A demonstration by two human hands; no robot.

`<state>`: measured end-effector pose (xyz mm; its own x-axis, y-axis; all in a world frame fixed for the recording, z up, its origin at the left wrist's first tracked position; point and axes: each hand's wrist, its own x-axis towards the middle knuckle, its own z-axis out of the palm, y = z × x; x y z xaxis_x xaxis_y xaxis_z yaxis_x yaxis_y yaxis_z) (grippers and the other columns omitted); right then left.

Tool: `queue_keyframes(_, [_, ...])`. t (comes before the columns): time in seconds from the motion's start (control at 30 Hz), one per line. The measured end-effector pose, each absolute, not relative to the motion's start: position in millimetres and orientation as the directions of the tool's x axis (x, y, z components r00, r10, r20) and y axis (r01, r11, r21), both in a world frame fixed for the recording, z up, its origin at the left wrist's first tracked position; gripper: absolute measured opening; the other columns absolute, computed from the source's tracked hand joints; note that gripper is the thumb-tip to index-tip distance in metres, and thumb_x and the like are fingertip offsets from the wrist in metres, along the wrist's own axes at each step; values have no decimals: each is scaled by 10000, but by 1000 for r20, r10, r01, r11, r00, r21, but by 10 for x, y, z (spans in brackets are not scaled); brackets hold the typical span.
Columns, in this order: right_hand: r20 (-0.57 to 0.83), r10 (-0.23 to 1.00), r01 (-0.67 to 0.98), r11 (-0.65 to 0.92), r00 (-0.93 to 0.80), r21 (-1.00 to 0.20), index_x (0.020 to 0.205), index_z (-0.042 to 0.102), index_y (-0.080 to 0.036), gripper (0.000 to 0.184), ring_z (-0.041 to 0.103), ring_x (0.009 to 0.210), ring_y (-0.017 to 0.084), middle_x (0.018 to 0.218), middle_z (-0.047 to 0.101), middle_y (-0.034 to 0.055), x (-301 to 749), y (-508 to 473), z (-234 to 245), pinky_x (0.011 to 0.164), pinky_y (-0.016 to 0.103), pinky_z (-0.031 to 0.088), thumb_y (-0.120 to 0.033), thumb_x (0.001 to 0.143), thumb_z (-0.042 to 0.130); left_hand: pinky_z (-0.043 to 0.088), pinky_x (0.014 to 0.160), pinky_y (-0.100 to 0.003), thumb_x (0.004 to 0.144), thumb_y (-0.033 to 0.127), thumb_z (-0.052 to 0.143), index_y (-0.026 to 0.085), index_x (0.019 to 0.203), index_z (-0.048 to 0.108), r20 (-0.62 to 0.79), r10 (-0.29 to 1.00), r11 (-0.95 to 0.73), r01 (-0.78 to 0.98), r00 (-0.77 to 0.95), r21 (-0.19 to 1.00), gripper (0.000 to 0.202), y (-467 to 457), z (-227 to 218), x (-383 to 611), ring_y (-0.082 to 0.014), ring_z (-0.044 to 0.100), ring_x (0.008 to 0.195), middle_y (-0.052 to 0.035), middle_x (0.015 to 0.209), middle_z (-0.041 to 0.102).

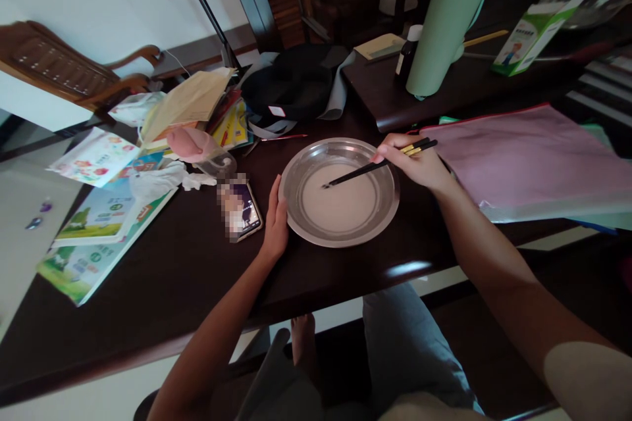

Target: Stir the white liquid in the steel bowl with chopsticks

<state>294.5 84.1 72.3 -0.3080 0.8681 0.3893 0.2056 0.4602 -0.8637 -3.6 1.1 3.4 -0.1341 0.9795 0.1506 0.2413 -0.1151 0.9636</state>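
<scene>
A round, shallow metal dish (340,241) sits on the dark table and contains a cloudy whitish liquid (343,207). At its left rim my left hand (276,227) holds the dish, fingers lying along the outer edge. A pair of black chopsticks (355,173) with gold bands is gripped in my right hand (412,161) above the right rim. Their tips are close together and point down at the liquid, left of the dish's middle. Whether they dip below its surface I cannot tell. My left thumb is not clearly visible.
Left of the dish lie a lit phone (243,209), booklets (93,243) and a paper pile. A black bag (291,82) stands behind. On the right are a pink zip folder (533,158), a green roll (444,26), a dark bottle (407,56) and a green-white box (530,36).
</scene>
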Motion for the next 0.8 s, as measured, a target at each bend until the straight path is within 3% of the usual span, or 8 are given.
queue_keyframes(0.13, [410,898,130,430,-161,-893,576,645,-224,426,622,639,151,611,653,10,2995,876,711,685,304,468,-500,892,573,181,1235,-417,948,532,427,291,1483,373,161,978,-120,268,-136,956,589,4,63,-28,-231,283,1486,-39,1602,330])
queue_keyframes(0.33, [357,864,174,436,-354,-883,693,712,-220,364,653,724,157,725,714,22,2933,818,745,704,292,471,-503,883,585,178,1236,-415,948,532,425,294,1487,367,153,979,-115,252,-136,961,592,-2,57,-30,-230,277,1489,-34,1607,319])
queue_keyframes(0.53, [398,899,133,424,-185,-896,585,660,-221,409,621,647,140,629,663,5,2991,856,734,691,290,456,-479,892,583,177,1237,-410,948,534,424,294,1492,358,148,980,-112,245,-134,963,598,4,48,-30,-225,276,1489,-32,1609,314])
queue_keyframes(0.73, [348,863,187,435,-367,-881,691,713,-224,385,660,728,167,734,719,24,2928,809,749,709,303,473,-535,874,580,180,1235,-413,950,532,421,304,1490,356,142,981,-109,232,-134,967,590,6,36,-32,-221,277,1489,-28,1609,314])
queue_keyframes(0.8, [365,868,216,449,-337,-867,707,714,-231,376,657,734,175,740,719,26,2924,813,750,704,309,473,-553,859,590,179,1236,-406,950,528,424,301,1490,356,143,980,-110,231,-135,967,590,6,37,-29,-220,272,1491,-29,1610,312])
